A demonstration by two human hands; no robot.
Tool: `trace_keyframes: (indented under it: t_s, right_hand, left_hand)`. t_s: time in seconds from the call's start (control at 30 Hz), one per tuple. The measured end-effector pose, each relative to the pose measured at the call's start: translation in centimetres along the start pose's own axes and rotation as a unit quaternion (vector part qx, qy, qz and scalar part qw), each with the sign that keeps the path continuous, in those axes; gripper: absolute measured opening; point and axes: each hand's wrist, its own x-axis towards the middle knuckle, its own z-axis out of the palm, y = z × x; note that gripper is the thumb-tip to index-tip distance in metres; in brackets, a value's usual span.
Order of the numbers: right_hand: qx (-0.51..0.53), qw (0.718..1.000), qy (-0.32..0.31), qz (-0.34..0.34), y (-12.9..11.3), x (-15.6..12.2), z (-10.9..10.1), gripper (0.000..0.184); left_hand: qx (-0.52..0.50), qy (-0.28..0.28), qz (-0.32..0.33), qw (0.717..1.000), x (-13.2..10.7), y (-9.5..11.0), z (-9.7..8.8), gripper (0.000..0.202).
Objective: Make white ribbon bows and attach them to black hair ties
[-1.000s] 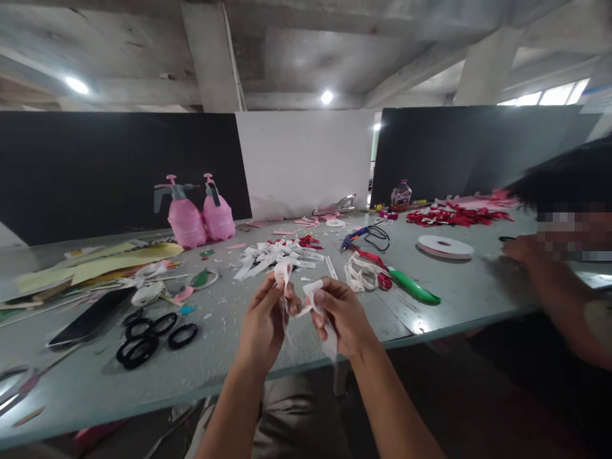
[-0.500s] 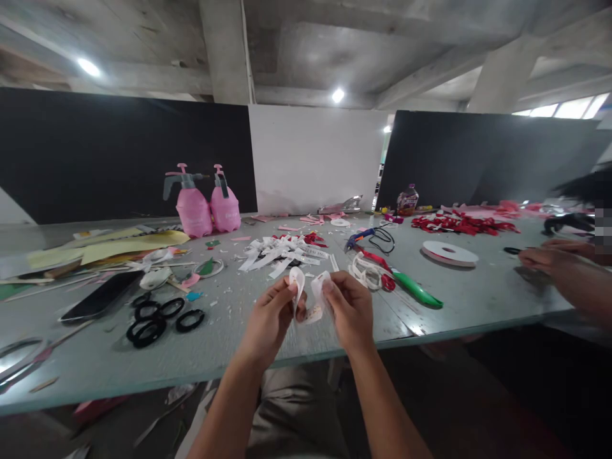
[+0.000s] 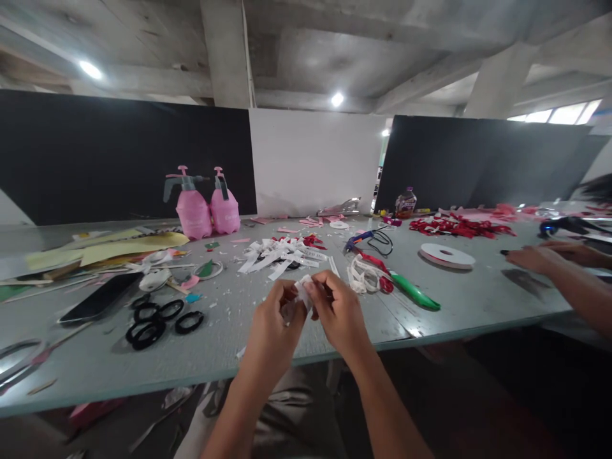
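Observation:
A folded piece of white ribbon (image 3: pixel 302 293) is pinched between my two hands above the table's near edge. My left hand (image 3: pixel 272 322) has its fingers curled round the lower part, while my right hand (image 3: pixel 338 309) presses the upper part between thumb and fingers. The fingers hide much of the ribbon. Just beyond lies a heap of white printed ribbon strips (image 3: pixel 272 254). Right of the heap rests a blue glue gun (image 3: pixel 358 240) with a dark cord. Nearer, a tangle of white and red ribbon (image 3: pixel 363 274) touches a green, long-handled object (image 3: pixel 415 291).
Several black rings (image 3: pixel 189 322) and a black phone (image 3: pixel 101 297) lie on the left. Two pink spray bottles (image 3: pixel 194 213) stand behind. At right are a ribbon spool (image 3: pixel 448 255), a red ribbon pile (image 3: pixel 459 225) and another person's hands (image 3: pixel 535 260).
My hands have come together, and the ribbon ends that stood apart are now bunched between my fingers. The other person's hands have shifted slightly left in view.

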Motion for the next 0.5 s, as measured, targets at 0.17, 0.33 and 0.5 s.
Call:
trace_keyframes:
  t_s: [0.17,0.33,0.5]
  right_hand:
    - [0.238,0.957,0.049,0.160,0.9,0.1,1.0,0.031]
    - [0.281,0.937,0.010,0.205,0.7,0.2,0.9,0.030]
    - [0.240,0.950,-0.107,0.167,0.2,-0.4,-0.2,0.031]
  left_hand:
    - [-0.060,0.054,0.037,0.996,-0.2,-0.2,-0.1,0.024]
    - [-0.072,0.062,0.047,0.994,-0.4,-0.4,-0.4,0.016]
    - [-0.093,0.058,0.027,0.994,-0.4,-0.3,-0.2,0.013]
